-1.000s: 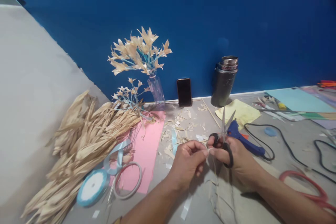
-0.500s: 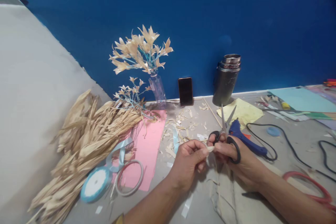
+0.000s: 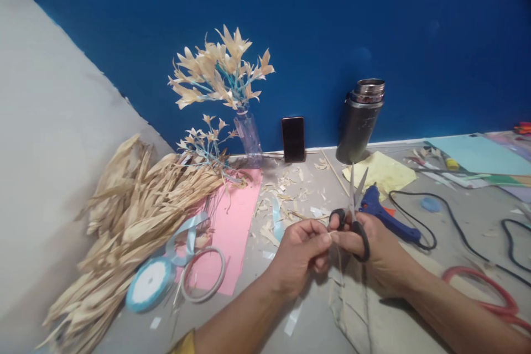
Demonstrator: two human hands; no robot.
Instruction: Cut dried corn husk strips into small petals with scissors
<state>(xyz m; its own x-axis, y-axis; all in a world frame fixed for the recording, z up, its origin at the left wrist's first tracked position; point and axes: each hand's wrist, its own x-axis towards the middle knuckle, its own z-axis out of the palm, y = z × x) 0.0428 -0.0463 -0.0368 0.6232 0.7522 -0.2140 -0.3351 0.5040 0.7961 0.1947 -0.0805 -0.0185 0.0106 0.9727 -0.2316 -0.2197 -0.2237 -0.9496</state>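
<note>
Because both hands work on one tiny piece, the scissors ride on the right hand, hooked by their black loops, seemingly to spare the fingertips for finer work. To the right of the pink sheet, raised above the tabletop, is the small pale piece, pinched between the left hand's thumb and forefinger with no gap beyond its thickness. The right fingertips meet it from the other side, probably to steady it; their exact hold is hidden. The scissor blades stand a little apart and point away, presumably so they clear the fingers. Whether the thin strands below are joined to the piece, I cannot tell. Farther right of the pink sheet lies the blue glue gun, perhaps there to be within reach of the right hand. Along the sheet's left side spread dried husks, with a ribbon roll near its lower left; at its far end, a clear bottle props pale flowers upright, likely protecting their petals.
</note>
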